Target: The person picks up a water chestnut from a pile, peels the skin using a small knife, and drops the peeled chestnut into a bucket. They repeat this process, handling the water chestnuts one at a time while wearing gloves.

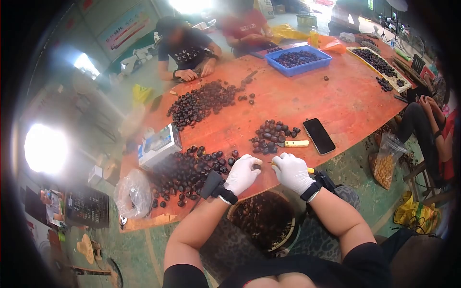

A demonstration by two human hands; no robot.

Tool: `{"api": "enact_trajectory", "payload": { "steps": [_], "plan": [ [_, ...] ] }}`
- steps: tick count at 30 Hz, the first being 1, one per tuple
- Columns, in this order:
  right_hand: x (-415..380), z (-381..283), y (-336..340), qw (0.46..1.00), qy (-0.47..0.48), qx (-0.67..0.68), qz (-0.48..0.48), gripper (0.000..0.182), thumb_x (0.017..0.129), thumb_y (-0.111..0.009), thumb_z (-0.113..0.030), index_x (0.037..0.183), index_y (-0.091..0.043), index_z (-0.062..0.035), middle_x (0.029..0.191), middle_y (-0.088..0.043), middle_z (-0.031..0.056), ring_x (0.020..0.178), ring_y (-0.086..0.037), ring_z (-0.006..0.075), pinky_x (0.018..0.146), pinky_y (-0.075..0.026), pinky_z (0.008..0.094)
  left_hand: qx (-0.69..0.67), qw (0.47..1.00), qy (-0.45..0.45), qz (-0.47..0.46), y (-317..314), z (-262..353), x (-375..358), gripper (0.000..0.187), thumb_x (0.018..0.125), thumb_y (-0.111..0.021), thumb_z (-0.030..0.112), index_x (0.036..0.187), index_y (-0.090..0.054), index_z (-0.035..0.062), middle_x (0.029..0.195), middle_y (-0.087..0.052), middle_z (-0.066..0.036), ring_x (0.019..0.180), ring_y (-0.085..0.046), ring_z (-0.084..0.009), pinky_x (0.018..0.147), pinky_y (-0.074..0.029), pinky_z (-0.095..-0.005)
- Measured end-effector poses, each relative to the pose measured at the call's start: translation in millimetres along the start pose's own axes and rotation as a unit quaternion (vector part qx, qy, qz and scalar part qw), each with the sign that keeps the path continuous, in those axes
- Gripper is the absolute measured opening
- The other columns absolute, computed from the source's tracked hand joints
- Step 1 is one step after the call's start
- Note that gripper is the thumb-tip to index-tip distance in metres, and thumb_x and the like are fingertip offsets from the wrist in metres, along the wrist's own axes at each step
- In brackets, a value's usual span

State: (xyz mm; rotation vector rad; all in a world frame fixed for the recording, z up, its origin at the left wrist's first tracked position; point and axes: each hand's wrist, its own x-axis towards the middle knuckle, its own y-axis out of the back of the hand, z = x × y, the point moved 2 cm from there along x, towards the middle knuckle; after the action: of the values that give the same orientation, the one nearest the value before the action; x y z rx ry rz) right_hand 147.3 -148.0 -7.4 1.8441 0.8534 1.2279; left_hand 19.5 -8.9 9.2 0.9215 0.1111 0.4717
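Red table (288, 103): hands apart at its edge, left hand (242, 173) pinching a nut (257, 166), right hand (293, 173) around a yellow tool (310, 170), bucket (291, 231) close, presumably for catching debris.

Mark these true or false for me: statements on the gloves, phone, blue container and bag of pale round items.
1. Both the left hand and right hand wear white gloves. True.
2. The phone lies left of the light-handled knife. False: it lies right of it.
3. The blue container holds dark round items. True.
4. The bag of pale round items sits on the table. False: it is off the table, to the right.
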Motion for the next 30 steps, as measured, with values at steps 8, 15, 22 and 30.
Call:
{"api": "enact_trajectory", "payload": {
  "steps": [8,15,22,30],
  "plan": [
    [0,-7,-4,1.0,0.012,0.005,0.002,0.015,0.085,-0.065,-0.026,0.092,-0.06,-0.0135,0.082,-0.057,0.007,0.08,-0.062,0.0264,0.061,-0.051,0.0398,0.111,0.986,0.008,0.125,17,7,-9,0.021,0.075,-0.072,0.006,0.096,-0.067,0.0027,0.093,-0.063,-0.016,0.088,-0.064,-0.0336,0.078,-0.052,-0.0386],
    [0,-12,-9,0.998,0.059,0.002,0.004,0.013,0.083,-0.065,-0.024,0.09,-0.06,-0.0134,0.082,-0.056,0.006,0.08,-0.061,0.0258,0.062,-0.051,0.0396,-0.02,0.997,0.068,-0.009,-8,-13,-2,0.027,0.072,-0.079,0.01,0.096,-0.07,0.0026,0.096,-0.067,-0.017,0.089,-0.067,-0.0301,0.081,-0.053,-0.0372],
    [5,-21,-12,0.995,0.095,0.014,0.013,0.01,0.082,-0.066,-0.022,0.089,-0.062,-0.0156,0.08,-0.055,0.0043,0.079,-0.06,0.0254,0.063,-0.05,0.0392,0.025,0.999,0.04,-0.002,-8,-11,-4,0.028,0.075,-0.079,0.01,0.099,-0.069,-0.0006,0.096,-0.068,-0.018,0.089,-0.067,-0.0286,0.082,-0.053,-0.0356],
    [0,-8,-5,0.998,0.059,-0.007,-0.006,0.012,0.083,-0.064,-0.024,0.088,-0.06,-0.014,0.082,-0.056,0.0055,0.08,-0.06,0.0249,0.062,-0.05,0.0399,0.028,0.997,0.066,0.013,-8,-8,-6,0.029,0.073,-0.082,0.014,0.093,-0.068,-0.0014,0.092,-0.068,-0.019,0.084,-0.068,-0.0298,0.077,-0.053,-0.0361]
  ]
}}
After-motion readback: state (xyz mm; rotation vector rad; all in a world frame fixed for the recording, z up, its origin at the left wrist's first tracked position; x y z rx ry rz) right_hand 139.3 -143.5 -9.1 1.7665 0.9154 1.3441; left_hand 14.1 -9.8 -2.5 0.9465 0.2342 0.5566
